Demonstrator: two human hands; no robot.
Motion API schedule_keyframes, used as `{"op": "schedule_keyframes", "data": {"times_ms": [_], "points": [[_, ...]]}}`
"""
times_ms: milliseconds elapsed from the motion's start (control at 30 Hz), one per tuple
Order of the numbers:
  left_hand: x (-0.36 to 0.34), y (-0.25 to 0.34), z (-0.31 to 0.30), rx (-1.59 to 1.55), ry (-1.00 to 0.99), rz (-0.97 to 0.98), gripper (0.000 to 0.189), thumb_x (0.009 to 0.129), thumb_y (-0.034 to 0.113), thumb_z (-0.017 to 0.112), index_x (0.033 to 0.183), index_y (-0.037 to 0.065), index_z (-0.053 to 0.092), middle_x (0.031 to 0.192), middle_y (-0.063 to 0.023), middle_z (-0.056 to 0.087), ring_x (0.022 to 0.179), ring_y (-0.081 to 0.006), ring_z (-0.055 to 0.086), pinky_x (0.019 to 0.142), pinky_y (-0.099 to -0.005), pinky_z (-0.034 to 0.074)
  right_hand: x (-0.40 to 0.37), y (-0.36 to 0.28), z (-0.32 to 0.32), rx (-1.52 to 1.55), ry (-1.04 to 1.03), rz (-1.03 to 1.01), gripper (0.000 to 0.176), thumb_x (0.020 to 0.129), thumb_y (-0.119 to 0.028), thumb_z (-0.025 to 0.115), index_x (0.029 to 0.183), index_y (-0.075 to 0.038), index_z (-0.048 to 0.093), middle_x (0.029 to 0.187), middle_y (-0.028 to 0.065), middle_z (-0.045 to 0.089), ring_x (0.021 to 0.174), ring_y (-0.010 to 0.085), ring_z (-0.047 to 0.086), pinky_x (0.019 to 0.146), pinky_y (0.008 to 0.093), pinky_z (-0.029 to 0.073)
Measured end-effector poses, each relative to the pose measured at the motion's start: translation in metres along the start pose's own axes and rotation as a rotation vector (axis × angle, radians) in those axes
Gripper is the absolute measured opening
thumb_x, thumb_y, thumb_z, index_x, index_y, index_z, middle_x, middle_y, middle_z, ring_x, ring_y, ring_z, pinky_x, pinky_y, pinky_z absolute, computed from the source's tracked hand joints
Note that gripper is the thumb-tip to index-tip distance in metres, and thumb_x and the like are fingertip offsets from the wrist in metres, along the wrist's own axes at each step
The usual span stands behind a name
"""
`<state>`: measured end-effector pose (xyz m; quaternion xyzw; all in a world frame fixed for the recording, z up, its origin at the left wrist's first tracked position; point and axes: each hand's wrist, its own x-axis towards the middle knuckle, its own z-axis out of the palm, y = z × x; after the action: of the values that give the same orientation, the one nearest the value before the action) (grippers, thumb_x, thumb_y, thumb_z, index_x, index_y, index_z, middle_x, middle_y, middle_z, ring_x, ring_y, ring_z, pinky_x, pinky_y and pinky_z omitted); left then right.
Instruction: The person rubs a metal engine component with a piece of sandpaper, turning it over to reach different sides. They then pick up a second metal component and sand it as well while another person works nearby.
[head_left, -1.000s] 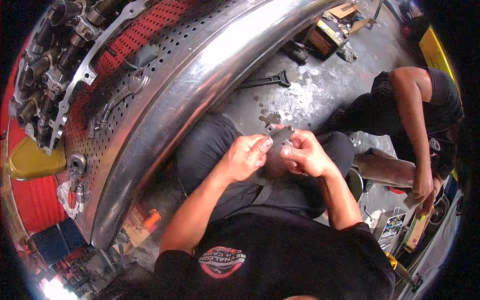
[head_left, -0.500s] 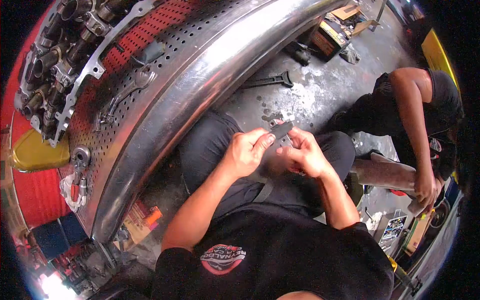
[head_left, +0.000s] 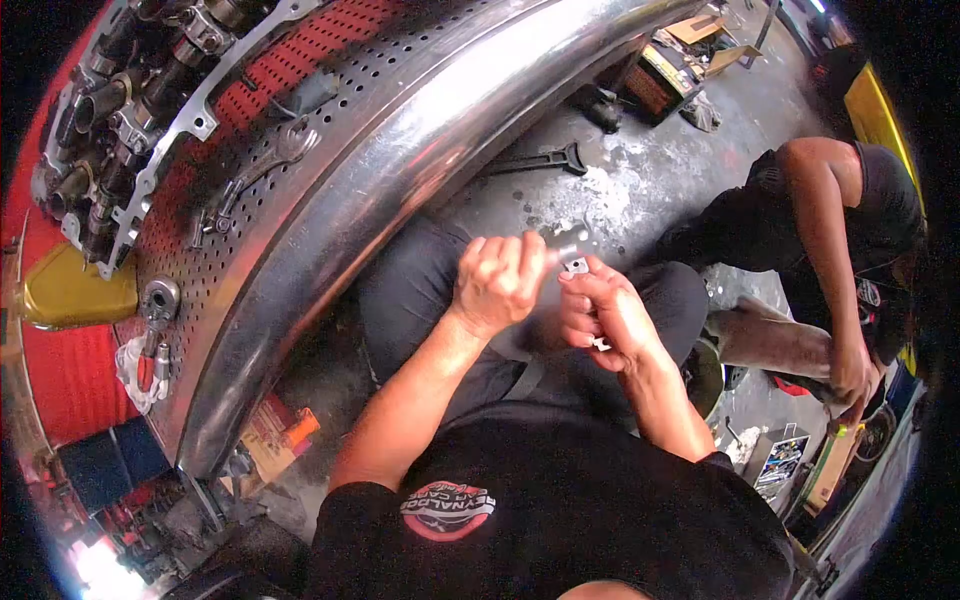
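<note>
My left hand [head_left: 497, 280] and my right hand [head_left: 600, 312] are together above my lap. Between them is a small flat grey metal part [head_left: 572, 260] with a hole in it. My right thumb and fingers pinch its lower end. My left hand is curled into a fist against its left side, and most of the part is hidden behind that fist. My dark trousers lie below both hands.
A perforated steel bench with a rounded rim [head_left: 390, 150] curves past on my left, carrying a wrench [head_left: 255, 175] and an engine head [head_left: 120, 120]. A black tool [head_left: 535, 160] lies on the concrete floor. Another person [head_left: 830, 230] crouches at right.
My left hand has turned and closed into a fist, rising slightly. The grey part, broadly visible before, has tilted edge-on and is now mostly covered. My right hand has shifted a little.
</note>
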<state>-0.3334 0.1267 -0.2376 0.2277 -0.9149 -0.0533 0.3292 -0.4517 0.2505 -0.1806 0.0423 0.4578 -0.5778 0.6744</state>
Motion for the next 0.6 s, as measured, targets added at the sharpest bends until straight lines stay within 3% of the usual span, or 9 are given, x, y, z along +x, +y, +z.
{"op": "schedule_keyframes", "data": {"times_ms": [67,100,167,233,300,367,467,600], "points": [[0.007,-0.013,0.003,0.064,0.06,-0.175,0.014,0.089,0.018,0.064,0.086,0.006,0.057,0.063,-0.0098,0.053,0.052,-0.0286,0.056,0.047,-0.0406,0.044,-0.006,0.009,-0.009,0.101,-0.013,0.076,0.014,0.091,-0.007,0.054,0.095,-0.013,0.043,0.063,-0.0036,0.039,0.04,0.0059,0.028,0.036,0.0233,0.026],[0.01,-0.022,0.001,0.046,0.118,-0.177,0.014,0.089,0.017,0.064,0.087,0.005,0.058,0.065,-0.0118,0.056,0.054,-0.0299,0.058,0.049,-0.0402,0.046,-0.007,0.013,-0.015,0.19,-0.058,0.107,0.013,0.091,-0.006,0.054,0.093,-0.014,0.044,0.063,-0.0034,0.039,0.04,0.0057,0.028,0.036,0.023,0.026],[0.012,-0.021,-0.006,-0.17,0.112,-0.12,0.014,0.086,0.015,0.067,0.088,0.003,0.059,0.068,-0.0137,0.059,0.057,-0.0314,0.06,0.051,-0.0397,0.047,-0.006,0.014,-0.015,0.05,-0.009,0.005,0.014,0.09,-0.006,0.055,0.092,-0.014,0.044,0.062,-0.0031,0.04,0.04,0.0057,0.03,0.036,0.0224,0.027],[0.008,-0.009,-0.015,-0.362,-0.038,0.046,0.015,0.083,0.015,0.069,0.088,0.002,0.061,0.071,-0.014,0.061,0.059,-0.0317,0.061,0.053,-0.0389,0.049,-0.004,0.01,-0.017,-0.005,-0.032,-0.057,0.016,0.09,-0.006,0.057,0.095,-0.012,0.043,0.061,-0.0024,0.041,0.039,0.0058,0.03,0.036,0.0226,0.028],[0.012,0.01,-0.021,-0.421,-0.068,0.1,0.015,0.082,0.014,0.069,0.084,0.003,0.059,0.069,-0.0113,0.06,0.058,-0.0297,0.061,0.054,-0.0387,0.049,-0.001,0.005,-0.018,-0.065,-0.047,-0.121,0.02,0.089,-0.006,0.059,0.098,-0.011,0.042,0.06,-0.0018,0.042,0.039,0.0059,0.031,0.036,0.023,0.029],[0.013,0.009,-0.018,-0.331,-0.155,0.097,0.015,0.083,0.015,0.068,0.083,0.003,0.058,0.069,-0.0107,0.061,0.059,-0.0293,0.061,0.054,-0.0391,0.049,-0.002,0.004,-0.018,-0.145,-0.057,-0.153,0.024,0.089,-0.006,0.06,0.103,-0.011,0.041,0.06,-0.0013,0.042,0.038,0.0058,0.032,0.035,0.0236,0.029],[0.018,0.01,-0.021,-0.277,-0.129,0.103,0.02,0.084,0.019,0.067,0.074,0.008,0.053,0.064,-0.0082,0.058,0.055,-0.0276,0.06,0.053,-0.0372,0.047,-0.004,0.0,-0.015,-0.24,-0.077,-0.205,0.027,0.088,-0.004,0.061,0.102,-0.01,0.039,0.056,-0.0019,0.041,0.038,0.0064,0.034,0.035,0.0245,0.03],[0.007,0.011,-0.011,-0.508,-0.165,-0.074,0.02,0.09,0.021,0.063,0.08,0.004,0.058,0.062,-0.0097,0.058,0.052,-0.0275,0.058,0.05,-0.0351,0.044,-0.003,-0.005,-0.014,-0.27,-0.139,-0.229,0.027,0.087,-0.002,0.062,0.105,-0.006,0.042,0.054,-0.0023,0.042,0.038,0.0075,0.036,0.035,0.0249,0.029]]}}
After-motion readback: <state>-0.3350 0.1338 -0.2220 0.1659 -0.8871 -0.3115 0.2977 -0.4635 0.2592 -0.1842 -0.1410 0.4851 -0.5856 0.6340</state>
